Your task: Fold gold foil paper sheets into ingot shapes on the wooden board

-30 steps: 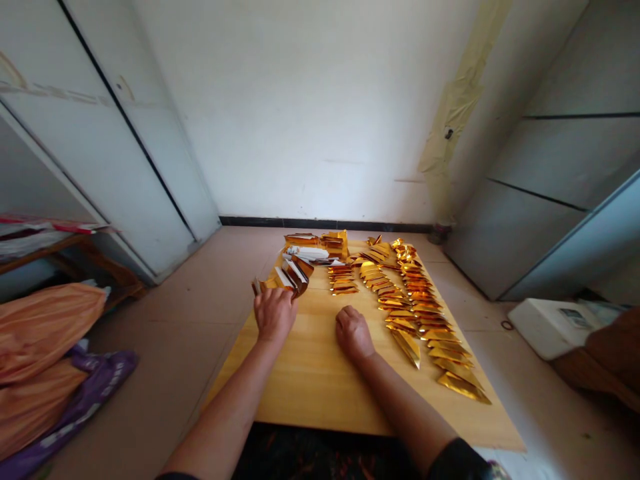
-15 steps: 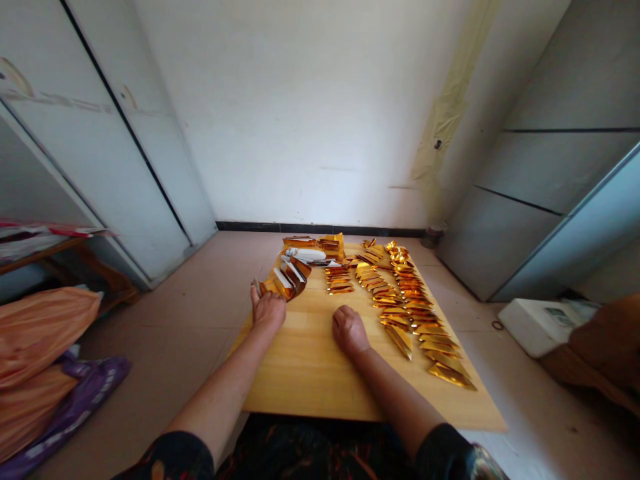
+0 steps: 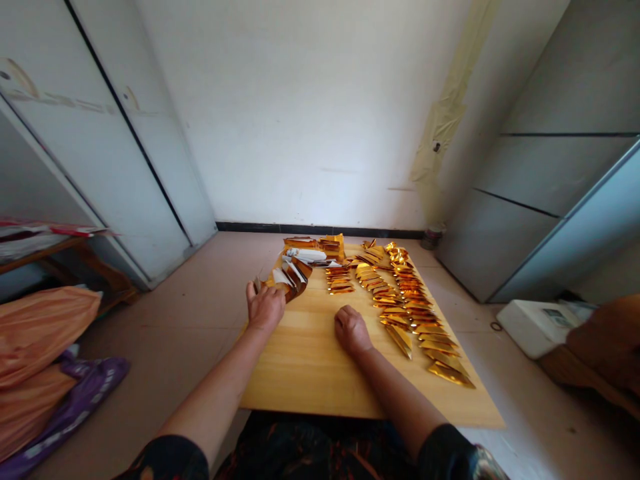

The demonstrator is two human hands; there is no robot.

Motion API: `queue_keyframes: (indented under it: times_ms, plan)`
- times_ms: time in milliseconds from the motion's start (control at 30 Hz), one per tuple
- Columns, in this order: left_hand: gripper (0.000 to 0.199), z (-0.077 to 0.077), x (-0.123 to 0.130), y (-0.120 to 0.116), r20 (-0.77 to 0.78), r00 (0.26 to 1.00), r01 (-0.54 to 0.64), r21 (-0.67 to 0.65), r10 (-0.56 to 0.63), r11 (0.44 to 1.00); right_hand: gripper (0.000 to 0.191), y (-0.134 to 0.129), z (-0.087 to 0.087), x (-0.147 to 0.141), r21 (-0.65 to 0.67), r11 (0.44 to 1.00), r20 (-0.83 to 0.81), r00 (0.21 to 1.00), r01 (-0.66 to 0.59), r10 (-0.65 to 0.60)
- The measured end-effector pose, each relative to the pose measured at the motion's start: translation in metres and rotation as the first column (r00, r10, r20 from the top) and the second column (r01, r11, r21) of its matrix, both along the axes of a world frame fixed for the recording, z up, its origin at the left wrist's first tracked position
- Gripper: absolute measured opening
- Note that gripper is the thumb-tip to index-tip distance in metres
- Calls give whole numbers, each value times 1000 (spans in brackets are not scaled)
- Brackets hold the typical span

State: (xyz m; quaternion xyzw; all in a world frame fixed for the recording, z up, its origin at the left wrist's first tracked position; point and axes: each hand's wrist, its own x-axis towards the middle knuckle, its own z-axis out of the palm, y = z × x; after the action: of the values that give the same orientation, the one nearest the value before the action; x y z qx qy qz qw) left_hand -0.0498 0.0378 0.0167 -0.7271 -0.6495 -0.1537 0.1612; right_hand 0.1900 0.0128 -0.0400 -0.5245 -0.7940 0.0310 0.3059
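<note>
At the left edge of the wooden table, my left hand (image 3: 267, 308) is closed around the near end of a fanned pile of gold foil paper (image 3: 296, 279), with white undersides showing. Its thumb is on the outer side, and the fingertips are partly hidden among the sheets. My right hand (image 3: 352, 329) rests as a loose fist on the bare wood; its palm is hidden, so I cannot see whether anything is inside. To its right, folded gold foil pieces (image 3: 420, 303) lie in long overlapping rows. A shorter row of folded pieces (image 3: 340, 280) lies beyond it.
The wooden table (image 3: 305, 380) stands before a white wall (image 3: 310, 133). More gold paper (image 3: 331, 245) and a white bundle (image 3: 306, 255) lie at its far edge. Grey cabinets (image 3: 150, 140), orange and purple bags (image 3: 45, 373), and a white box (image 3: 535, 327) are around it.
My left hand has shifted slightly left at the foil pile, and its thumb has moved outward. My right hand is almost still.
</note>
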Motion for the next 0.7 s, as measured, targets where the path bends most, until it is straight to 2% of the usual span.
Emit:
queue_keyframes:
  times_ms: [167,233,300,367,400,467,500,533,567,600,633,667,700]
  plan:
    - [25,25,2,-13,85,996,-48,105,39,993,17,0,2,0,-19,1000,-40,999,-16,15]
    - [27,34,2,-19,174,982,-86,111,66,990,16,-1,4,1,-34,999,-80,997,-27,24]
    - [27,41,5,-25,328,940,-121,72,91,990,15,-3,6,2,-73,996,-154,988,-41,30]
    - [26,42,11,-29,571,813,-165,34,116,986,14,-6,9,1,-144,988,-274,962,-58,16]
    - [26,40,15,-30,699,710,-145,22,88,989,14,-8,12,0,-195,978,-351,936,-75,2]
    - [26,30,27,-32,905,422,5,45,-43,999,23,-12,20,-4,-309,941,-535,843,-140,-50]
    - [28,23,35,-33,963,263,76,39,-57,996,30,-14,25,-6,-363,913,-639,763,-186,-99]
    - [29,15,42,-34,991,132,146,4,-24,989,39,-15,31,-8,-398,888,-740,653,-230,-162]
    - [30,6,49,-36,998,46,190,-44,36,981,46,-16,36,-9,-411,873,-818,530,-264,-225]
    - [30,-2,55,-38,996,4,222,-92,94,971,50,-16,40,-10,-415,863,-864,423,-287,-275]
    - [30,-9,61,-41,991,5,233,-132,135,964,53,-15,43,-9,-424,858,-879,362,-290,-312]
    - [28,-16,65,-45,986,35,252,-166,162,953,57,-15,45,-8,-446,853,-873,341,-271,-349]
    - [24,-20,68,-48,979,67,271,-206,195,940,63,-14,45,-5,-478,845,-854,355,-241,-381]
